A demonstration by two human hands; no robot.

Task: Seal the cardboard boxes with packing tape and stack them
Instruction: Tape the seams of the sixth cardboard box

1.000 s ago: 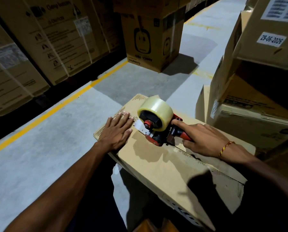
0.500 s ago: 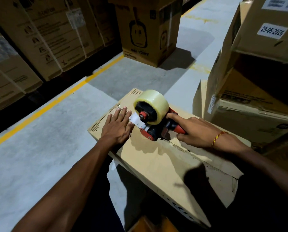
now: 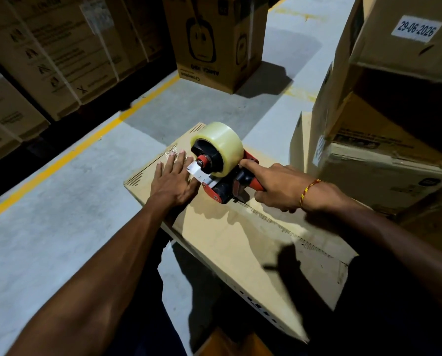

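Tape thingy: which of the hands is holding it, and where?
The right hand grips the tape dispenser by its red handle. The left hand holds nothing; it presses flat on the box.

The left hand point(image 3: 173, 181) presses flat on the box point(image 3: 240, 240) top. The right hand point(image 3: 279, 187) grips the red tape gun point(image 3: 225, 176), its roll point(image 3: 221, 145) upright on the seam beside the left fingers.
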